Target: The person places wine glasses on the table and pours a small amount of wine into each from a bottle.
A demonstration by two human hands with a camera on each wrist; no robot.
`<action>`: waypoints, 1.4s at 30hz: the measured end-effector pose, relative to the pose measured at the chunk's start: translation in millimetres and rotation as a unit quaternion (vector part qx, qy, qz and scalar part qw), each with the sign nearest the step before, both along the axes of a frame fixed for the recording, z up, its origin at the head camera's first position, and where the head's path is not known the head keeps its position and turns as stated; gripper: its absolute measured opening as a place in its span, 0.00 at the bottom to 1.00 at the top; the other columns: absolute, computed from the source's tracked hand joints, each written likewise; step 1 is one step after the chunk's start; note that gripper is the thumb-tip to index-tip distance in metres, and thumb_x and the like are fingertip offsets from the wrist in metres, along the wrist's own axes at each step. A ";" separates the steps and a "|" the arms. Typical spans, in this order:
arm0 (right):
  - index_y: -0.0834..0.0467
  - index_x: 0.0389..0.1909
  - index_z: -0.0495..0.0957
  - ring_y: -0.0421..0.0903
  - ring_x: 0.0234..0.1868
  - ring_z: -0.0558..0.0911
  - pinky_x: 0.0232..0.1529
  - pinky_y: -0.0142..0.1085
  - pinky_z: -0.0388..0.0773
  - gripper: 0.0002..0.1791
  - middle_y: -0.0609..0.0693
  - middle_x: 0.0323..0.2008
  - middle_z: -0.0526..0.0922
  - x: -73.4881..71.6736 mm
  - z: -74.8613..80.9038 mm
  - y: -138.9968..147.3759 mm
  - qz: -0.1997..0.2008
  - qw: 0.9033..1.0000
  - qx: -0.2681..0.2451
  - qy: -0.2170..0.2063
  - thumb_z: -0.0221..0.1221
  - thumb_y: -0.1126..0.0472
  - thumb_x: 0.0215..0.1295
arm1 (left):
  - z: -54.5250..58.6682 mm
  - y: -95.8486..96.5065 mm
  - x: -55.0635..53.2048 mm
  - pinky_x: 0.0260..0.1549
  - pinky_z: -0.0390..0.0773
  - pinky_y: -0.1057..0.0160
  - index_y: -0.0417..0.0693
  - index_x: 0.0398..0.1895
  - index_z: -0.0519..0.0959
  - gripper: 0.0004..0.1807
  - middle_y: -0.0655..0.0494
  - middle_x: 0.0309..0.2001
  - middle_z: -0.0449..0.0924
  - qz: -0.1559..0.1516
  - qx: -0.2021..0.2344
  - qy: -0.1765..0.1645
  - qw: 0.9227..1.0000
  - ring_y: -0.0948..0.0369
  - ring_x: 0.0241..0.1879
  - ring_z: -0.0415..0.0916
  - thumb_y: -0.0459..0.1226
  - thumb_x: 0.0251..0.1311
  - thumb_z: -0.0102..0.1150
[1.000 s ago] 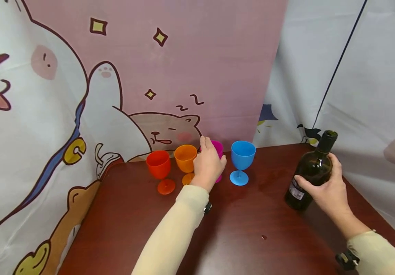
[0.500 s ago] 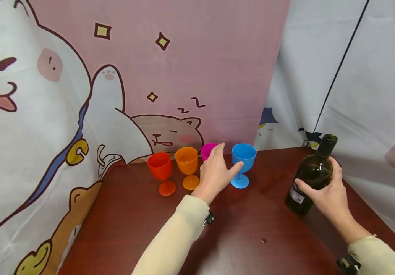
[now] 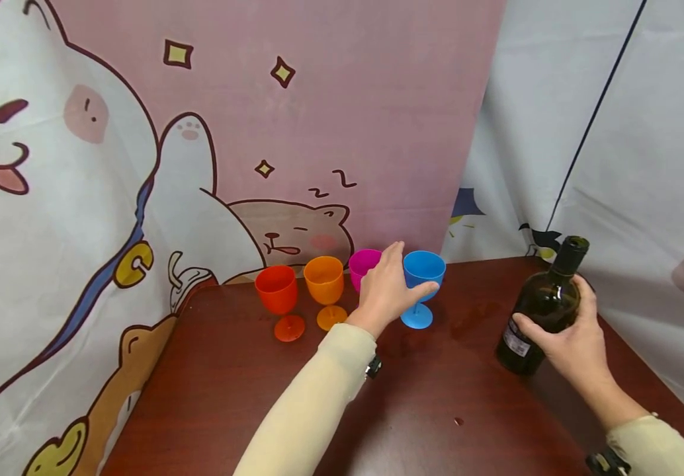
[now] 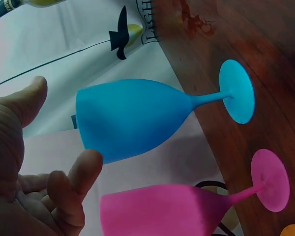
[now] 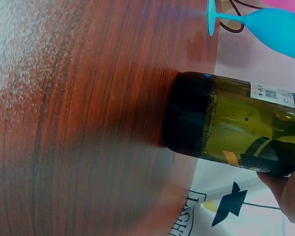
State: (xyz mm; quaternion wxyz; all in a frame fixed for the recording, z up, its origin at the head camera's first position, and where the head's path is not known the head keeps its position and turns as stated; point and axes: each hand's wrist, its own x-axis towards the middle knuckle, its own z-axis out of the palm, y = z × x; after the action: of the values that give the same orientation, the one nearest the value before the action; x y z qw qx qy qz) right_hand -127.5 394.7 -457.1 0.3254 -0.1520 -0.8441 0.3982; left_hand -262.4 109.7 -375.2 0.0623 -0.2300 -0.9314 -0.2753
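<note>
A blue plastic goblet (image 3: 425, 270) stands at the right end of a row at the table's back. My left hand (image 3: 391, 289) is right in front of it, thumb apart from the fingers. In the left wrist view the cup of the blue goblet (image 4: 132, 118) lies just beyond the fingertips, with the magenta goblet (image 4: 162, 211) beside it. The left hand partly hides the magenta goblet (image 3: 363, 266) in the head view. On the right, my right hand (image 3: 583, 350) grips a dark green wine bottle (image 3: 547, 301) round its body. The bottle is uncorked and leans slightly.
An orange goblet (image 3: 324, 281) and a red goblet (image 3: 277, 291) continue the row leftward. Behind the brown table (image 3: 211, 396) hangs a cartoon-printed cloth (image 3: 401, 132). A small dark red bit (image 3: 458, 421) lies near the front.
My left hand has moved right, from over the magenta goblet to the blue one, its thumb spreading out. The right hand still holds the bottle in about the same place.
</note>
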 end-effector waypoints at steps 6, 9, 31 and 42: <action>0.42 0.85 0.51 0.64 0.59 0.75 0.54 0.25 0.62 0.65 0.61 0.65 0.76 -0.5 -0.6 -0.5 -0.002 1.000 -0.001 0.011 0.81 0.60 0.50 | -5.5 13.8 -4.9 0.62 0.85 0.45 0.55 0.84 0.58 0.56 0.55 0.81 0.67 0.003 -0.028 -0.013 1.000 0.50 0.70 0.77 0.68 0.59 0.69; 0.42 0.85 0.50 0.65 0.59 0.76 0.54 0.27 0.62 0.65 0.62 0.66 0.75 0.0 -1.0 0.1 0.002 1.000 0.002 0.010 0.81 0.60 0.51 | -8.0 21.5 -6.9 0.60 0.85 0.45 0.54 0.84 0.58 0.56 0.55 0.79 0.68 0.010 -0.034 -0.021 0.999 0.50 0.68 0.78 0.68 0.59 0.68; 0.42 0.85 0.50 0.63 0.59 0.75 0.54 0.24 0.62 0.66 0.60 0.67 0.74 -1.0 -4.0 -0.6 0.006 1.000 0.000 0.013 0.81 0.60 0.51 | -32.4 45.1 -11.8 0.54 0.88 0.51 0.51 0.81 0.59 0.57 0.51 0.70 0.76 0.085 -0.048 -0.026 0.995 0.52 0.60 0.82 0.69 0.57 0.70; 0.42 0.85 0.50 0.65 0.60 0.75 0.55 0.24 0.62 0.65 0.62 0.67 0.75 -1.2 -2.9 0.1 0.006 1.000 -0.001 0.017 0.81 0.60 0.51 | -36.8 49.1 -15.7 0.52 0.89 0.50 0.52 0.78 0.63 0.54 0.52 0.66 0.79 0.098 -0.028 -0.009 0.995 0.52 0.56 0.85 0.68 0.56 0.71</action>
State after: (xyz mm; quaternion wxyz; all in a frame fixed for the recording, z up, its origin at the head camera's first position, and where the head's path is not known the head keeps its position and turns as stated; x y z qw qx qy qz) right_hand -128.7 394.7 -460.0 0.3372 -0.1409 -0.8389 0.4033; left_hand -278.1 158.8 -412.0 0.0738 -0.1364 -0.9573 -0.2440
